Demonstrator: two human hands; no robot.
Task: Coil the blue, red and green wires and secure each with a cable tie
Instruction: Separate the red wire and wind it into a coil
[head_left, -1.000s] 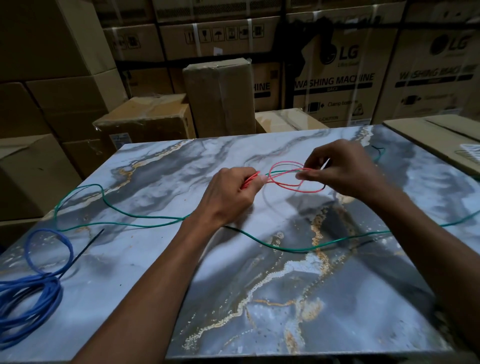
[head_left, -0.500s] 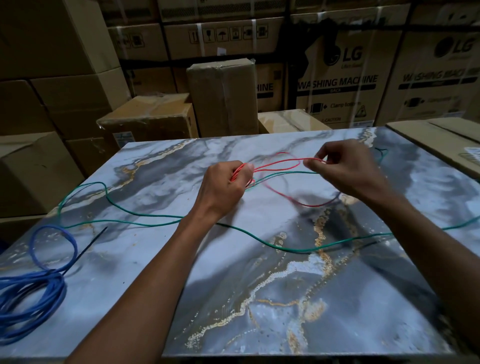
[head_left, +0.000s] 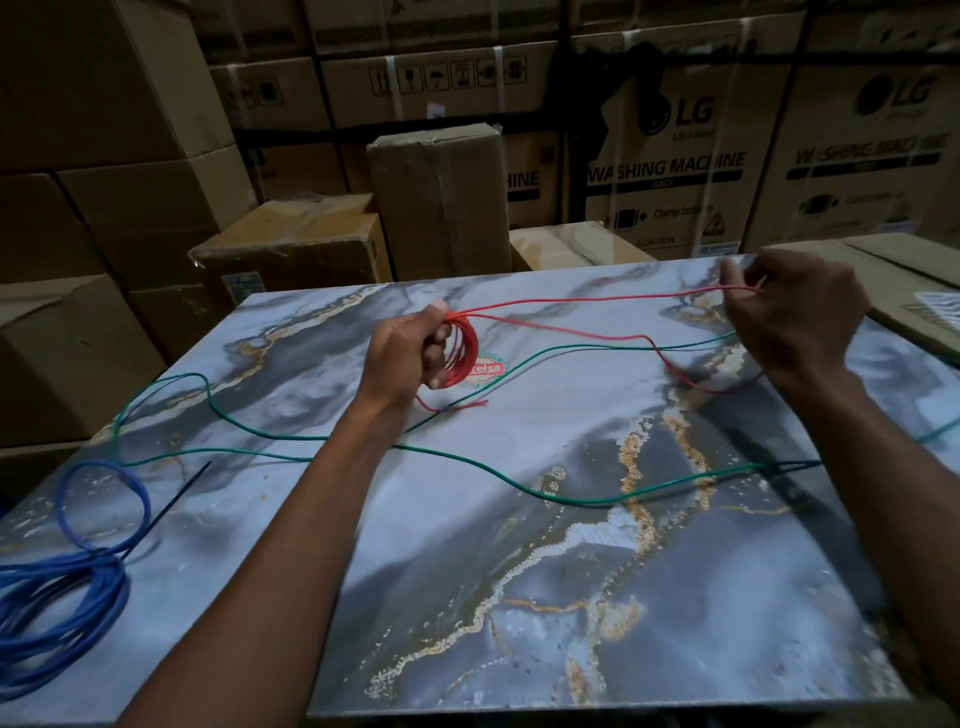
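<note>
My left hand (head_left: 410, 353) grips a small coil of the red wire (head_left: 462, 351) above the middle of the marble table (head_left: 519, 597). A red strand runs from the coil to my right hand (head_left: 789, 317), which pinches it high at the far right. More red wire sags onto the table between the hands. The green wire (head_left: 467, 460) snakes loose across the table from left to right. The blue wire (head_left: 62, 592) lies in a loose bundle at the left front. A thin black cable tie (head_left: 176, 493) lies beside its loop.
A round red and green sticker (head_left: 485, 370) sits on the table under the coil. Cardboard boxes (head_left: 291, 249) stand stacked behind and left of the table. A flat carton (head_left: 914, 291) lies at the right edge.
My right hand has pulled the red wire far out to the right. The loose red loops have gathered into a tight coil in my left hand.
</note>
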